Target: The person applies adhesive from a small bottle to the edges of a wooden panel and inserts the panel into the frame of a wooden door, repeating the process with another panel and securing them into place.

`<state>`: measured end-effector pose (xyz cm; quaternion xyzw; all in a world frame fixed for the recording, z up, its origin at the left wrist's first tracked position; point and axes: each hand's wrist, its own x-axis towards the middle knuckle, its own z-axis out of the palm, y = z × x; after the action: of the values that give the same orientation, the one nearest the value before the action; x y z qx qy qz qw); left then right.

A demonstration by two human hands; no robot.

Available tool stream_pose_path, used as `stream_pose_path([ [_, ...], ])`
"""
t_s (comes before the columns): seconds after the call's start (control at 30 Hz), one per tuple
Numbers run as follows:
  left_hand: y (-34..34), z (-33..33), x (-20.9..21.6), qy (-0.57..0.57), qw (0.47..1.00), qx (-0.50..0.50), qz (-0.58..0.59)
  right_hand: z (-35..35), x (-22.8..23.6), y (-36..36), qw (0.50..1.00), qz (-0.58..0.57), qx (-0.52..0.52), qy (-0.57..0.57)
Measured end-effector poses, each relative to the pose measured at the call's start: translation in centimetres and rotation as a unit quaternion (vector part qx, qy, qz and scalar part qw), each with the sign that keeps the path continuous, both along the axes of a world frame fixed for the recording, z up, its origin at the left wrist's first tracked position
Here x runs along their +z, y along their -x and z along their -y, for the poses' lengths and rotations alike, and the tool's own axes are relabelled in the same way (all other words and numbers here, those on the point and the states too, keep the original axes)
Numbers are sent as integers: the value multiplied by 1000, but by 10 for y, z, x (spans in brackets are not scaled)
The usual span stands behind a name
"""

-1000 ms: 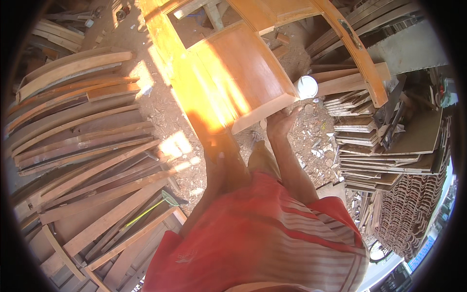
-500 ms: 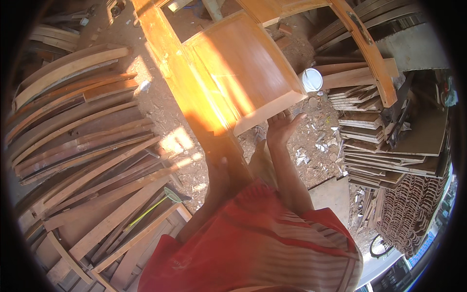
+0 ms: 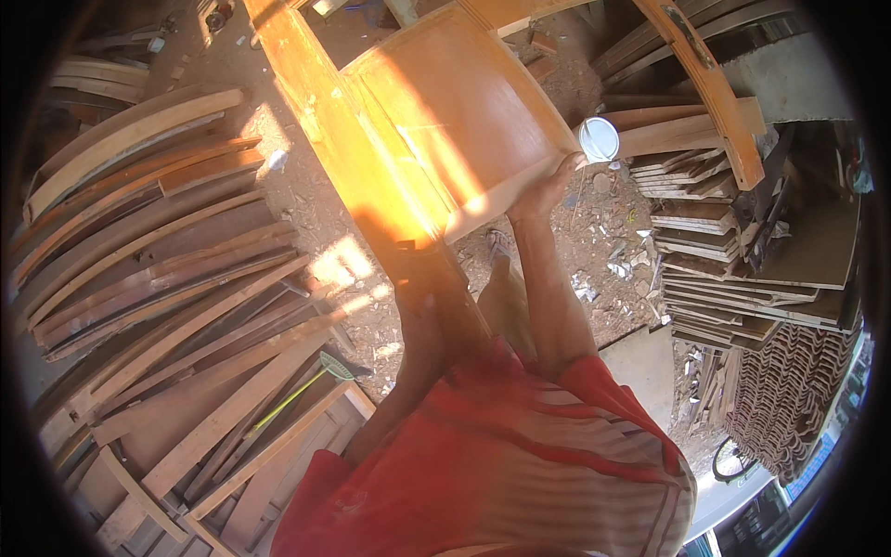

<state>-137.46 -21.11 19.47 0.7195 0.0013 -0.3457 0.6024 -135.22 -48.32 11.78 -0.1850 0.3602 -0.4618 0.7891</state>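
Note:
An orange-brown varnished wooden door frame (image 3: 371, 162) stretches away from my body, its long left stile running toward my shirt. A wooden panel (image 3: 473, 102) with a bevelled near edge sits along that stile. My left hand (image 3: 425, 311) grips the shaded near end of the stile; its fingers are partly hidden. My right hand (image 3: 546, 190) holds the panel's near edge by its right corner, thumb extended along it and the other fingers mostly hidden by the panel. The frame's other stile (image 3: 710, 97), with a dark slot in it, stands apart at upper right.
A white bucket (image 3: 598, 139) stands just past the panel's right corner. Curved and straight timber pieces (image 3: 158, 241) are piled at left, with a green fly swatter (image 3: 302, 390) on them. Stacked boards (image 3: 724, 278) and clay roof tiles (image 3: 789, 390) lie at right. Debris litters the dirt floor.
My right hand has gone from an open palm below the panel's edge up and forward onto its right corner. The panel has shifted slightly up and left in view. My left hand stays on the stile.

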Motion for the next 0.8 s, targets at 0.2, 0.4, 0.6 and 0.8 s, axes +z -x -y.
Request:
stream_pose_path([
  [0.2, -1, -2, 8, -8, 1000, -14, -19, -10, 1, 12, 998, 57, -5, -27],
  [0.4, 2, 6, -2, -22, 1000, -15, -9, 27, 15, -15, 999, -14, -28, 14],
  [0.6, 5, 0, -4, -50, 999, -6, 11, 3, 21, -1, 1000, -1, 23, -11],
  [0.8, -3, -7, -5, -52, 998, 16, 25, -24, -2, 31, 966, 39, -45, -250],
])
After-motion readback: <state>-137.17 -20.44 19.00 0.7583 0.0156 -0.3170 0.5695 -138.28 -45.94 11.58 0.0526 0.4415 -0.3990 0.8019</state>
